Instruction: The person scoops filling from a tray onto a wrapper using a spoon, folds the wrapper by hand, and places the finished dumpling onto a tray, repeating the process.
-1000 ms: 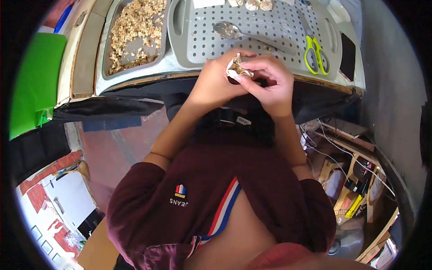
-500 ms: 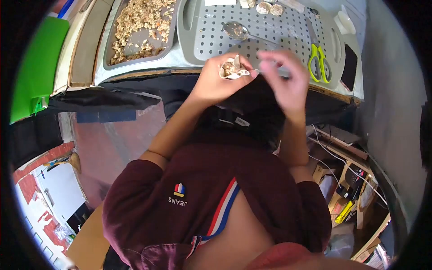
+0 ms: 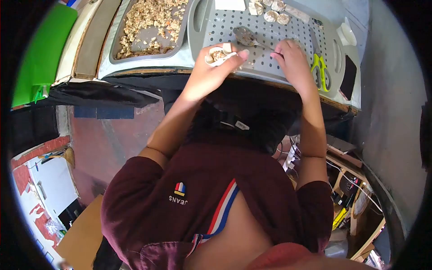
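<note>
In my left hand (image 3: 209, 72) is a small white paper wrapper (image 3: 210, 60), its edges folded up around a clump of oat mixture (image 3: 219, 55). The thumb presses on the wrapper's right side. At the spoon's handle end is my right hand (image 3: 291, 60), its fingers closed around the handle. The metal spoon (image 3: 245, 36) lies on the grey perforated tray (image 3: 265, 67), and bits of mixture stick to its bowl. Several wrapped balls (image 3: 271, 16) sit at the tray's far side.
A dark baking pan (image 3: 118, 47) of crumbled oat mixture stands left of the tray. Green-handled scissors (image 3: 320, 74) lie on its right. Farther right are a dark phone (image 3: 348, 76) and a white dish (image 3: 346, 33). White paper (image 3: 230, 4) lies at the tray's back.
My right hand has moved away from the wrapper and taken the spoon's handle. The left hand still holds the wrapper, slightly farther left and up. The view has shifted a little.
</note>
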Tool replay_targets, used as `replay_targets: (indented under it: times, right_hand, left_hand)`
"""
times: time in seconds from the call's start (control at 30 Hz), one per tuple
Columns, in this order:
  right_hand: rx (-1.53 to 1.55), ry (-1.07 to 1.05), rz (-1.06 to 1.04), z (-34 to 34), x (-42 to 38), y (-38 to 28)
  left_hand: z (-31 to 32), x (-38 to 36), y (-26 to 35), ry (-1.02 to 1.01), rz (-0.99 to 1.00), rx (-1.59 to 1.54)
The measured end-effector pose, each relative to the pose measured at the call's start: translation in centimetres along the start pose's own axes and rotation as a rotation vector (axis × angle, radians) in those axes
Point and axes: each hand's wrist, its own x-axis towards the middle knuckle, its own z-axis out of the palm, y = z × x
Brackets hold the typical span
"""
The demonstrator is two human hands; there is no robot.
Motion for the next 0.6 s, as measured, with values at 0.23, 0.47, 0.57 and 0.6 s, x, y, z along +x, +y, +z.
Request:
replay_targets:
  times: [0.23, 0.47, 0.57, 0.6]
  right_hand:
    - [-0.024, 0.153, 0.032, -1.6, -0.3, -1.3]
    - [-0.112, 0.303, -0.114, -3.2, -2.2, -1.9]
    - [-0.007, 0.332, -0.163, -3.0, -3.2, -3.1]
    - [0.041, 0.342, -0.175, -2.7, -3.4, -3.5]
  left_hand:
    - [-1.2, 0.8, 0.4, 0.019, -0.178, -0.327]
    - [-3.7, 3.7, -0.2, -0.071, -0.103, -0.532]
    - [-2.8, 4.2, -0.8, 0.042, -0.085, -0.446]
    - [-2.3, 4.4, -1.0, 0.067, -0.079, -0.429]
